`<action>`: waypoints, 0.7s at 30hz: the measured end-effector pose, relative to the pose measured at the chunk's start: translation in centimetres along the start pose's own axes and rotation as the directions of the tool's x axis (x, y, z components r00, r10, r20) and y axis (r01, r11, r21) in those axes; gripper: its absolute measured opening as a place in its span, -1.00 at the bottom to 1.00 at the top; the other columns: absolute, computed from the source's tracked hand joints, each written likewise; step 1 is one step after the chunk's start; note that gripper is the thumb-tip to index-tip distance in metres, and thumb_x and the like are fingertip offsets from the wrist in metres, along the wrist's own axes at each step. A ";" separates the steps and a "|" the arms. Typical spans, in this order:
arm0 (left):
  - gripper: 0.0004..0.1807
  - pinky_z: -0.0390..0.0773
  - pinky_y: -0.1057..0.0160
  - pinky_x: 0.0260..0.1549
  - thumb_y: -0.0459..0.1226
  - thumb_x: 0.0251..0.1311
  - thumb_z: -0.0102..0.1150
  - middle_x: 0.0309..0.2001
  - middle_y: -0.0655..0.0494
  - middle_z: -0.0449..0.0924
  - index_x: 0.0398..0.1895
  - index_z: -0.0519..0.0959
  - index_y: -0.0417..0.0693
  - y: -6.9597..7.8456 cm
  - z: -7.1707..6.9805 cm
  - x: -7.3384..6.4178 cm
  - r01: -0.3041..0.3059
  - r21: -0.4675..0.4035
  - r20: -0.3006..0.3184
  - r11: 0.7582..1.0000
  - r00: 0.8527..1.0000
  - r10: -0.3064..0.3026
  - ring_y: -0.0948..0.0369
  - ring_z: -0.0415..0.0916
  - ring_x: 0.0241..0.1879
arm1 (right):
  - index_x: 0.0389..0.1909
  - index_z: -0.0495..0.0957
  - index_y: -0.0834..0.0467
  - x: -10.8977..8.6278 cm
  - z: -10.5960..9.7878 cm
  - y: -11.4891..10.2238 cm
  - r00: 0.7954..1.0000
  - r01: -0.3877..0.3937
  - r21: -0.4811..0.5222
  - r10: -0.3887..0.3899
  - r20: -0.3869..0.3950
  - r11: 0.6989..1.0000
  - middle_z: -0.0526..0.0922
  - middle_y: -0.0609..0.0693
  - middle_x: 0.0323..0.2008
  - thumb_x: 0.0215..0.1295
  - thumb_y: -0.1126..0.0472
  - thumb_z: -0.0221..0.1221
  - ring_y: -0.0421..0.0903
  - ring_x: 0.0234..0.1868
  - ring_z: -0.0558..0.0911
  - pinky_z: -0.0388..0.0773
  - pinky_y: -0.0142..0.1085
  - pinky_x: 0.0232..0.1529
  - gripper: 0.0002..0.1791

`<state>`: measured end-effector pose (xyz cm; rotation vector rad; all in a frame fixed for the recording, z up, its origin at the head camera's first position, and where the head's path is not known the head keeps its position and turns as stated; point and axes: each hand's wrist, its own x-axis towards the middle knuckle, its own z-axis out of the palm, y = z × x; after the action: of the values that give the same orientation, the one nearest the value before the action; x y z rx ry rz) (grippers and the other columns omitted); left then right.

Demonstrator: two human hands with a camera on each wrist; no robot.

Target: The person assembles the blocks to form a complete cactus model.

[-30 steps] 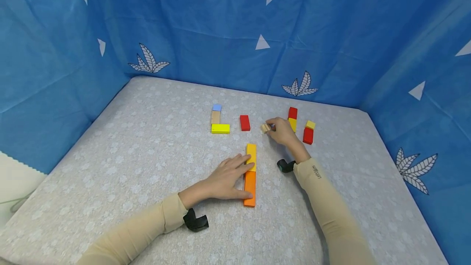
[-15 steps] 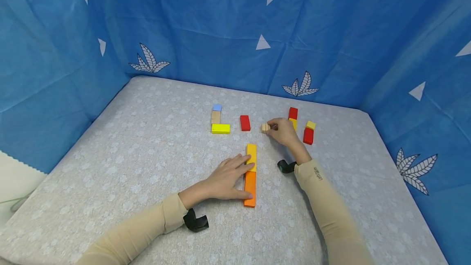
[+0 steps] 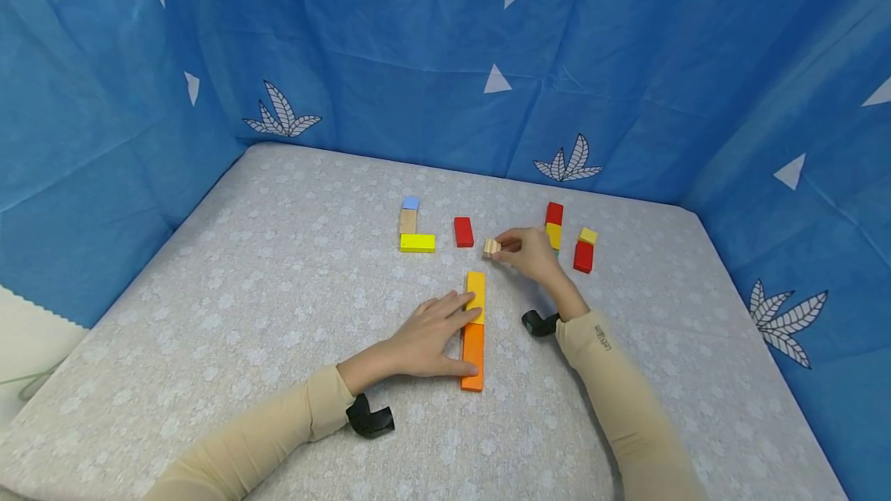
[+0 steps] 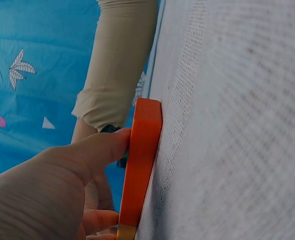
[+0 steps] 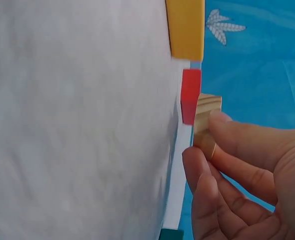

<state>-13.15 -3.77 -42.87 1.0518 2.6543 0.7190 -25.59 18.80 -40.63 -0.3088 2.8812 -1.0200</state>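
My left hand [image 3: 426,337] lies with fingers spread over two long blocks set end to end on the table. The nearer block is orange [image 3: 472,346] with my thumb on it; the farther one is amber yellow [image 3: 476,283], under my fingertips. In the left wrist view the thumb touches the flat orange face [image 4: 142,150]. Farther back, my right hand [image 3: 534,255] pinches a small plain wooden block [image 5: 207,112] between thumb and fingers. Its grain and stepped-looking edge show in the right wrist view. In the head view this block is close over the table, right of a red block [image 3: 463,232].
At back left, a blue block [image 3: 411,203], a tan block [image 3: 408,221] and a bright yellow block [image 3: 418,244] form an L. Beyond my right hand stand a red-and-yellow row [image 3: 554,215] and a pale yellow block [image 3: 588,236] behind another red one [image 3: 583,257]. Blue curtains [image 3: 418,60] border the table.
My right hand has moved a little left and nearer with the wooden block, uncovering more of the yellow block and a sliver of teal behind it. The left hand has stayed put.
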 end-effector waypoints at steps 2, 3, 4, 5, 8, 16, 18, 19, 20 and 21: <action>-0.06 0.06 -0.16 0.41 0.22 0.11 0.23 0.55 -0.02 -0.01 0.48 0.23 -0.02 0.0 0.0 0.0 0.000 0.000 0.000 1.000 1.000 0.000 -0.11 -0.07 0.53 | 0.00 0.66 0.23 -0.2 0.2 -0.2 1.000 0.004 0.019 -0.005 0.019 1.000 0.71 0.16 -0.10 0.20 0.16 0.36 0.06 -0.13 0.63 0.63 -0.16 -0.15 -0.63; -0.06 0.06 -0.16 0.41 0.22 0.11 0.24 0.55 -0.02 -0.01 0.48 0.23 -0.02 0.0 0.0 0.0 0.001 0.001 -0.001 1.000 1.000 -0.001 -0.11 -0.07 0.53 | 0.00 0.66 0.23 -0.3 0.3 -0.2 1.000 0.012 0.027 -0.013 0.027 1.000 0.71 0.16 -0.10 0.20 0.16 0.36 0.06 -0.13 0.63 0.63 -0.16 -0.15 -0.63; -0.06 0.07 -0.16 0.41 0.22 0.11 0.23 0.55 -0.02 -0.01 0.48 0.23 -0.02 0.0 0.0 0.0 0.000 0.002 -0.001 1.000 1.000 0.000 -0.11 -0.06 0.53 | -0.01 0.66 0.22 -0.4 0.4 -0.3 0.999 0.018 0.033 -0.019 0.036 0.999 0.71 0.16 -0.11 0.19 0.15 0.36 0.05 -0.13 0.63 0.63 -0.17 -0.15 -0.63; -0.06 0.07 -0.16 0.41 0.22 0.11 0.23 0.55 -0.02 -0.01 0.48 0.23 -0.02 0.0 0.0 0.0 -0.001 0.002 -0.002 1.000 1.000 0.001 -0.12 -0.06 0.53 | -0.02 0.67 0.21 -0.5 0.5 -0.3 0.999 0.023 0.033 -0.024 0.040 0.999 0.71 0.14 -0.12 0.18 0.15 0.37 0.04 -0.14 0.63 0.63 -0.18 -0.16 -0.64; -0.07 0.07 -0.17 0.40 0.22 0.11 0.23 0.56 -0.02 -0.01 0.48 0.23 -0.02 0.0 0.0 0.0 -0.003 -0.001 -0.002 1.000 1.000 0.003 -0.12 -0.07 0.53 | -0.04 0.68 0.20 -0.7 0.8 -0.4 0.998 0.035 0.040 -0.037 0.051 0.999 0.72 0.12 -0.16 0.16 0.15 0.38 0.03 -0.17 0.63 0.63 -0.21 -0.20 -0.64; -0.07 0.06 -0.17 0.41 0.21 0.11 0.24 0.56 -0.02 -0.02 0.48 0.22 -0.02 -0.1 0.0 0.0 0.000 -0.009 0.003 1.000 1.000 0.000 -0.12 -0.07 0.53 | -0.07 0.69 0.21 -1.1 1.1 -0.5 0.994 0.088 0.064 -0.092 0.053 0.994 0.74 0.12 -0.21 0.15 0.16 0.40 0.01 -0.22 0.65 0.61 -0.23 -0.25 -0.66; -0.07 0.05 -0.18 0.41 0.21 0.12 0.24 0.56 -0.02 -0.02 0.48 0.22 -0.02 -0.1 0.0 0.0 -0.001 -0.010 0.003 1.000 1.000 0.001 -0.12 -0.07 0.53 | -0.08 0.69 0.22 -1.1 1.2 -0.5 0.993 0.098 0.076 -0.103 0.058 0.992 0.74 0.12 -0.22 0.14 0.17 0.40 0.00 -0.23 0.65 0.61 -0.25 -0.25 -0.67; -0.07 0.05 -0.18 0.41 0.21 0.12 0.24 0.56 -0.02 -0.03 0.48 0.22 -0.02 -0.1 0.0 0.1 -0.001 -0.010 0.003 1.000 1.000 0.001 -0.12 -0.08 0.53 | -0.09 0.70 0.22 -1.1 1.3 -0.5 0.992 0.101 0.081 -0.106 0.062 0.992 0.74 0.12 -0.23 0.14 0.18 0.40 0.00 -0.23 0.65 0.61 -0.26 -0.26 -0.67; -0.07 0.05 -0.18 0.41 0.21 0.12 0.24 0.56 -0.02 -0.03 0.48 0.22 -0.02 -0.1 0.0 0.1 -0.001 -0.008 0.003 1.000 1.000 0.001 -0.12 -0.08 0.53 | -0.09 0.70 0.22 -1.1 1.3 -0.4 0.992 0.103 0.081 -0.108 0.066 0.991 0.74 0.12 -0.23 0.15 0.18 0.39 -0.01 -0.24 0.65 0.60 -0.27 -0.26 -0.68; -0.07 0.05 -0.18 0.41 0.21 0.11 0.24 0.56 -0.02 -0.03 0.48 0.22 -0.03 -0.1 0.0 0.1 -0.001 -0.008 0.002 1.000 1.000 0.001 -0.11 -0.07 0.53 | -0.09 0.70 0.22 -1.1 1.3 -0.4 0.992 0.102 0.083 -0.108 0.069 0.991 0.74 0.12 -0.23 0.15 0.18 0.39 -0.02 -0.25 0.64 0.59 -0.29 -0.27 -0.68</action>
<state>-13.25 -3.78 -42.89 1.0509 2.6472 0.7268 -24.27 17.91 -41.42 -0.4871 2.7766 -1.1114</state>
